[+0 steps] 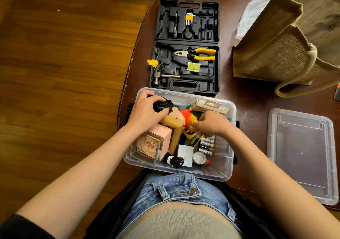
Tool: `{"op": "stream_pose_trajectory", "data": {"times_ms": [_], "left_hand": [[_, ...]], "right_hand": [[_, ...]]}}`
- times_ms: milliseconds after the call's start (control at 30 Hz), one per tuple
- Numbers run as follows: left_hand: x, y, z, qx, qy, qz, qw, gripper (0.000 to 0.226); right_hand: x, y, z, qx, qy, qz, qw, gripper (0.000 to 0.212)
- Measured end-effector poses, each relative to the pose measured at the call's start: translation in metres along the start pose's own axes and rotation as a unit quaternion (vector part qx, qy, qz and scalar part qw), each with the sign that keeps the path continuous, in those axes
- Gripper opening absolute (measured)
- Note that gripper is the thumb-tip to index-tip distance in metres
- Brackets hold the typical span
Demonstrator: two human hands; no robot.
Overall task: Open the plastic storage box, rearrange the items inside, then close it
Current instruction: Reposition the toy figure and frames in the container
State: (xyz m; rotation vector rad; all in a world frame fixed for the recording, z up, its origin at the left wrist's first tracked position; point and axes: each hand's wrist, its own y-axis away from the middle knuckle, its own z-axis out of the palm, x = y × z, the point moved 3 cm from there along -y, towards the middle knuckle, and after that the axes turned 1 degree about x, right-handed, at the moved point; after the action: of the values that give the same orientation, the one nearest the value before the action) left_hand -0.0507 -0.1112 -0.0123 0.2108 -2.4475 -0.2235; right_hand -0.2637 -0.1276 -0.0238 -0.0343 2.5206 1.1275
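The clear plastic storage box [219, 172] stands open at the table's near edge, full of small items. Its clear lid [301, 155] lies flat on the table to the right. My left hand [145, 109] is inside the box's far left corner, shut on a black round object [163, 104]. My right hand [211, 123] is over the middle of the box, fingers pinched on an orange and yellow toy figure [188, 118]. A pink box with a preserved rose [152, 144] fills the near left. Batteries [207, 145], a white card [185, 155] and a white carton [209, 106] also lie inside.
An open black tool case [187, 43] with pliers, a hammer and hex keys lies just beyond the box. A jute bag [287, 41] stands at the far right. The table's left edge [127, 84] drops to a wooden floor. My lap sits below the box.
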Motion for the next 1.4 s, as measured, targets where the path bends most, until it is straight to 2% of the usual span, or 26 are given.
{"op": "stream_pose_trajectory", "data": {"times_ms": [67,200,300,400,467,567,633,700,800,900,933,1000,1033,1133,1167,1233,1300,1400], "left_hand": [[0.0,0.0,-0.002,0.004,0.022,0.001,1.0,0.029],[0.001,0.0,-0.003,0.002,0.067,0.001,0.998,0.017],[0.002,0.001,-0.001,-0.024,0.065,0.003,0.998,0.016],[0.005,0.003,0.003,-0.049,0.078,-0.001,0.996,0.017],[0.007,0.003,0.005,-0.049,0.092,0.003,0.995,0.018],[0.004,0.002,0.008,-0.072,0.09,-0.006,0.993,0.018],[0.0,0.002,0.009,-0.097,0.084,-0.018,0.992,0.017],[-0.004,0.002,0.01,-0.122,0.081,-0.021,0.989,0.016],[-0.007,0.002,0.011,-0.164,0.082,-0.022,0.983,0.021],[-0.009,0.005,0.01,-0.191,0.093,-0.025,0.977,0.022],[-0.01,0.006,0.01,-0.193,0.099,-0.032,0.976,0.025],[-0.01,0.007,0.009,-0.197,0.111,-0.048,0.973,0.031],[-0.009,0.008,0.009,-0.204,0.11,-0.053,0.971,0.033],[-0.008,0.013,0.014,-0.235,0.083,-0.072,0.966,0.042],[-0.009,0.015,0.014,-0.23,0.078,-0.079,0.967,0.042],[-0.011,0.016,0.013,-0.195,0.088,-0.076,0.974,0.03],[-0.011,0.017,0.01,-0.171,0.095,-0.072,0.978,0.026],[-0.007,0.018,0.004,-0.162,0.065,-0.068,0.982,0.051]], "right_hand": [[0.003,0.003,-0.003,-0.016,0.001,0.012,1.0,0.027],[0.019,0.016,-0.008,-0.079,0.084,0.056,0.992,0.022],[0.024,0.026,-0.006,-0.143,0.122,0.069,0.98,0.021],[0.023,0.029,-0.007,-0.171,0.148,0.061,0.972,0.024],[0.021,0.026,-0.011,-0.142,0.197,0.048,0.969,0.034],[0.012,0.02,-0.019,-0.031,0.247,0.034,0.968,0.05],[0.003,0.014,-0.021,0.04,0.257,0.012,0.966,0.05],[-0.006,0.008,-0.022,0.078,0.235,-0.012,0.969,0.04],[-0.015,0.003,-0.021,0.084,0.16,-0.039,0.983,0.03],[-0.028,0.007,-0.01,0.085,0.02,-0.074,0.993,0.037],[-0.032,0.009,-0.007,0.096,-0.017,-0.075,0.992,0.042],[-0.037,0.011,-0.002,0.121,-0.01,-0.073,0.99,0.057],[-0.038,0.012,0.002,0.108,0.013,-0.072,0.991,0.068],[-0.045,0.015,0.021,0.002,0.038,-0.1,0.994,0.108],[-0.047,0.018,0.028,-0.003,0.046,-0.115,0.992,0.116],[-0.048,0.022,0.038,0.051,0.077,-0.142,0.986,0.116],[-0.048,0.025,0.038,0.099,0.079,-0.164,0.978,0.105],[-0.041,0.029,0.024,0.048,0.016,-0.175,0.983,0.097]]}}
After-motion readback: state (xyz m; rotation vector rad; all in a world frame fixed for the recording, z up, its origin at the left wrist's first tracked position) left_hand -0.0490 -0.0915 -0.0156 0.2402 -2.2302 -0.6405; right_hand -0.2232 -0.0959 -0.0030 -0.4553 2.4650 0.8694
